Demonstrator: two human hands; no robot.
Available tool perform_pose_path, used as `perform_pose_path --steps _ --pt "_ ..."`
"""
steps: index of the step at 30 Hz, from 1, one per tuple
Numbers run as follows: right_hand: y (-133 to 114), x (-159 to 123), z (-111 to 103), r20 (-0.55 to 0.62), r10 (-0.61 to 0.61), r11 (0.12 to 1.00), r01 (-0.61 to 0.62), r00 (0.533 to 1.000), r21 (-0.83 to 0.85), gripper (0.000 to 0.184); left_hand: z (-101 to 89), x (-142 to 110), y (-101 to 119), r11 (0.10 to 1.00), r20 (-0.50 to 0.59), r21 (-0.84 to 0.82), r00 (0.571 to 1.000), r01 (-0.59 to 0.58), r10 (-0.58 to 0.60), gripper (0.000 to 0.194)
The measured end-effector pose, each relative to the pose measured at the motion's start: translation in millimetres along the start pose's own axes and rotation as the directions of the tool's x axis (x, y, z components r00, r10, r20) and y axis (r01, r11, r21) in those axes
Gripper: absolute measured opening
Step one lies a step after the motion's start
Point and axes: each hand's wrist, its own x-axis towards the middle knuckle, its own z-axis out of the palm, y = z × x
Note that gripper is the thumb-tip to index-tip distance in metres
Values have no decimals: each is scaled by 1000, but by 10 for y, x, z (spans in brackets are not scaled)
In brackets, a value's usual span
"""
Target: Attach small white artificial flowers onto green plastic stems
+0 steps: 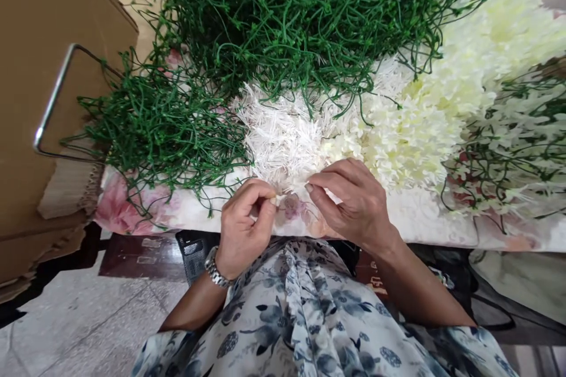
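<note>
Left hand (243,221) pinches a tiny white petal piece (278,199) betw. thumb & forefinger, grip narrow, fingers curled in. Right hand (351,197) sits just beside it, thumb and forefinger tips closed on the same white bit or one touching it; can't tell which. The piece is at the near edge of the white petal pile (283,135), just in front of it, over the floral tablecloth (132,212).

All else rel. to the white petal pile: cream flower heads (442,94) lie right of it, touching it. Behind & left of it, tangled green stems (283,17), some strands trailing over it. Far right of it, a mixed heap of pale blooms w/ green stems (517,141). Far left, a cardboard box (39,88) with a metal wire handle (53,100). Nearer than the pile, on the left wrist, a metal watch (215,269); below that, a floral-print garment (309,318).
</note>
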Motion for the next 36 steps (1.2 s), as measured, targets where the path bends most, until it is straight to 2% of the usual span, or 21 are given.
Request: perform_pose_path --steps 6,9,14,18,21,23,27,32,36 --pt "51 -448 -156 164 19 988 7 986 -153 6 3 -78 23 1000 -50 -7 999 7 -8 7" --pt "82 -582 -245 208 53 976 -7 977 -216 6 55 -99 30 1000 -64 -9 998 28 -28 6" --pt "79 -563 -283 143 80 985 -57 986 -160 3 140 -132 16 997 -43 -15 996 81 -82 5" --pt "-6 -478 -190 222 70 995 -52 973 -89 10 196 -127 43 996 -13 9 996 88 -88 7" --pt "-44 -468 -117 293 100 990 -65 951 -129 14 220 -82 102 999 54 50 999 -1 -2 8" --pt "-40 -487 -92 300 114 988 -78 947 -131 16 226 -46 137 990 146 94 985 -103 88 10" --pt "-2 -528 -97 261 103 993 -87 960 -74 15 246 -5 148 945 366 132 901 -298 233 15" --pt "21 -550 -138 236 116 993 -109 965 -44 15 297 -2 110 880 440 192 840 -434 318 15" --pt "55 -590 -183 244 125 992 -114 962 -59 13 318 -6 101 841 462 227 815 -491 350 17"
